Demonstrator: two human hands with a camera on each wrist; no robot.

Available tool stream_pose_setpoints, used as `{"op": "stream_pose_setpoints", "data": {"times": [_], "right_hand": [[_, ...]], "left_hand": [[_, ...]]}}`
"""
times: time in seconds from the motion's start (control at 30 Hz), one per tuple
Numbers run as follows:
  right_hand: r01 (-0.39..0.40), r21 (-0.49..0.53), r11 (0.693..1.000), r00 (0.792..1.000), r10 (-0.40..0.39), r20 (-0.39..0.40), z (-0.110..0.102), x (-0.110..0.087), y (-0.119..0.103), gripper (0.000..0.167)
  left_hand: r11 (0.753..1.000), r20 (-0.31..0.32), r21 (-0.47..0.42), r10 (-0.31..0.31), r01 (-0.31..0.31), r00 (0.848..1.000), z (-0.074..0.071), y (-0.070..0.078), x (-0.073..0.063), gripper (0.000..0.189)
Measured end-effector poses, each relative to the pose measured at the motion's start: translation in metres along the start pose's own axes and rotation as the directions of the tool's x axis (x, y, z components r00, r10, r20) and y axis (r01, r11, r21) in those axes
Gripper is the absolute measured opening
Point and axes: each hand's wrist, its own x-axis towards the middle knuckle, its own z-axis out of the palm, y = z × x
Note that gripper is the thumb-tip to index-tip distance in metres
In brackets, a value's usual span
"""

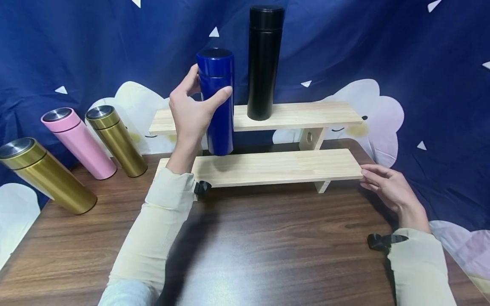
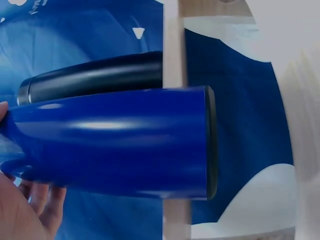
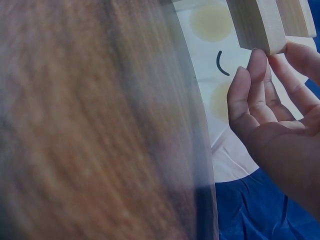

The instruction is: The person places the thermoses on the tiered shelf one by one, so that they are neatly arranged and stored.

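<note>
My left hand [image 1: 193, 106] grips a blue thermos bottle [image 1: 218, 114] upright, fingers on its far side and thumb across the front. The bottle's base overlaps the back of the lower board in the head view; in the left wrist view its dark base [image 2: 212, 145] shows past the upper board's edge. A black thermos bottle [image 1: 264, 63] stands on the upper board of a two-step wooden shelf [image 1: 275, 168], right of the blue one. At the lower board's right end, my right hand [image 1: 392, 189] pinches the corner; the right wrist view shows fingertips [image 3: 257, 57] against the board end.
Two gold thermos bottles [image 1: 47, 176] [image 1: 118, 142] and a pink one [image 1: 80, 144] stand on the left of the brown wooden table [image 1: 275, 246]. Behind the shelf hangs a dark blue curtain [image 1: 153, 42] with white clouds and triangles.
</note>
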Motion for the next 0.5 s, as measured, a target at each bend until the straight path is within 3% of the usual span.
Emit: {"op": "stream_pose_setpoints", "data": {"times": [0.13, 0.5], "right_hand": [[-0.001, -0.002, 1.000, 1.000, 0.001, -0.005, 0.000, 0.000, -0.001, 0.022], [0.011, 0.003, 1.000, 1.000, -0.011, 0.012, -0.001, 0.000, 0.001, 0.025]], "left_hand": [[0.998, -0.004, -0.060, -0.013, 0.013, 1.000, 0.001, 0.006, 0.008, 0.073], [0.996, 0.008, -0.081, -0.029, 0.029, 1.000, 0.007, 0.018, 0.019, 0.073]]}}
